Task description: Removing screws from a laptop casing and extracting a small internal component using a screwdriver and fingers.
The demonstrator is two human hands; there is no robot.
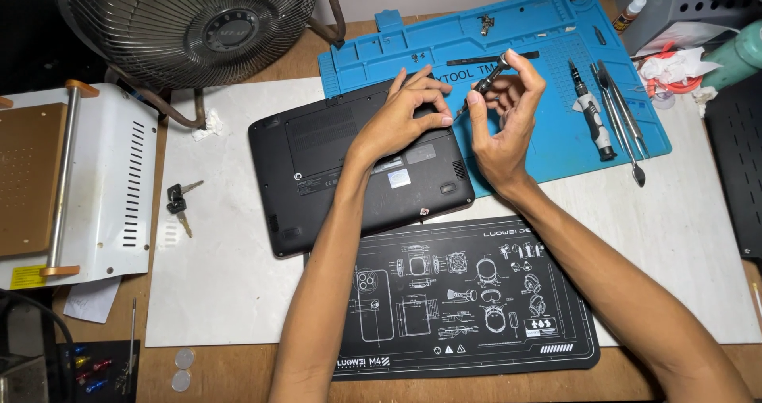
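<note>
Landmark: black plastic laptop (349, 165), lying bottom-up on the pale bench top.

1. Nearer than the laptop, I log a black rubber work mat with white line drawings (468, 300).
2. On the laptop's far right corner, my left hand (401, 117) rests, fingers curled together, clamped on nothing I can make out.
3. Just right of that corner, my right hand (504, 117) pinches a slim dark precision screwdriver (480, 87), tilted.
4. Beyond the laptop: blue silicone repair mat (548, 62).
5. Far left of it: grey wire-guard fan (194, 18).

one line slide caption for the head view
Left hand rests on an upturned black laptop while right hand holds a small screwdriver above a blue mat.
</note>
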